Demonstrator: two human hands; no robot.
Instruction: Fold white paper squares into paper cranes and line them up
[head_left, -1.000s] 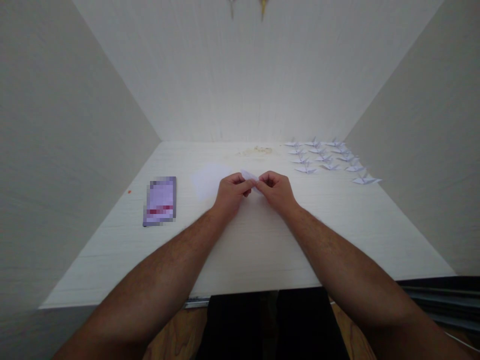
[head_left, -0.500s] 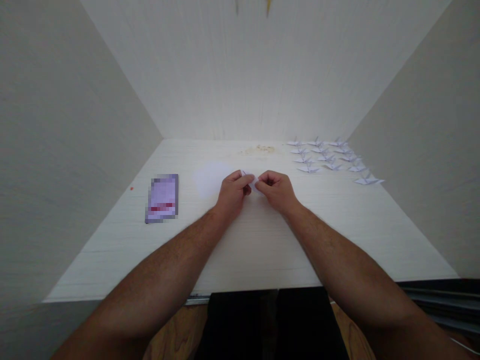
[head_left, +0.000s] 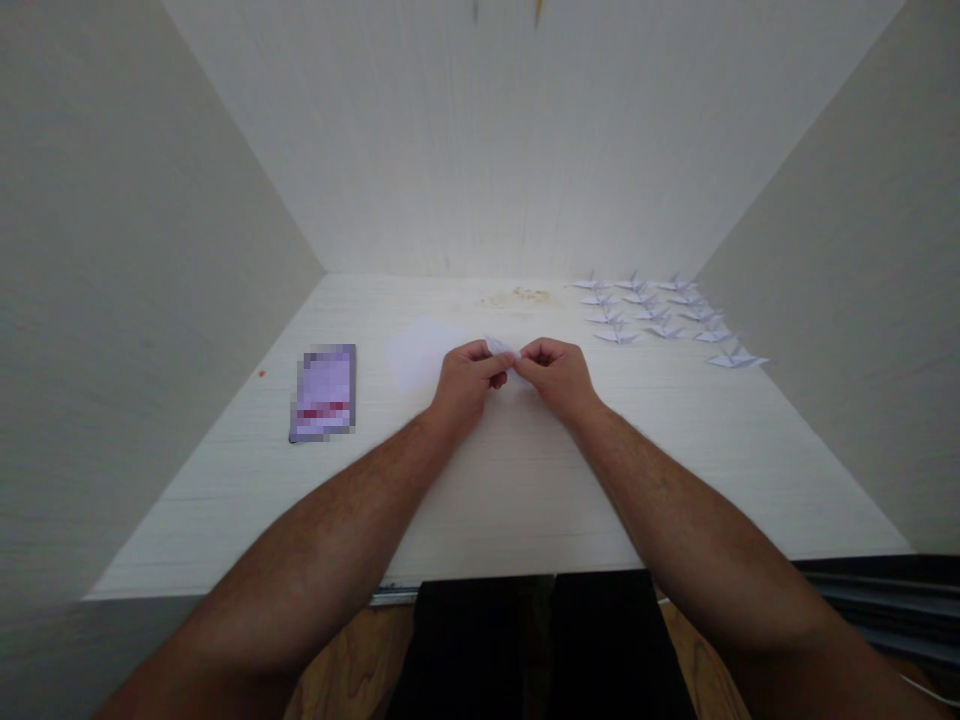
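A small folded piece of white paper is pinched between my two hands above the middle of the table. My left hand closes on its left side, thumb laid across it. On the right side, my right hand grips it between thumb and bent fingers, and the fingertips of both hands almost meet. Much of the paper is hidden behind the fingers. Beside my left hand, a pale white sheet lies flat on the table.
Several folded paper cranes stand in rows at the back right. A flat tablet-like object, blurred out, lies on the left of the white table. Walls rise at the back and both sides. Brownish marks spot the table's back.
My fingertips have drawn closer together on the folded paper, the left thumb reaching further right. More of the paper shows above the left thumb. The cranes and the tablet-like object have stayed put.
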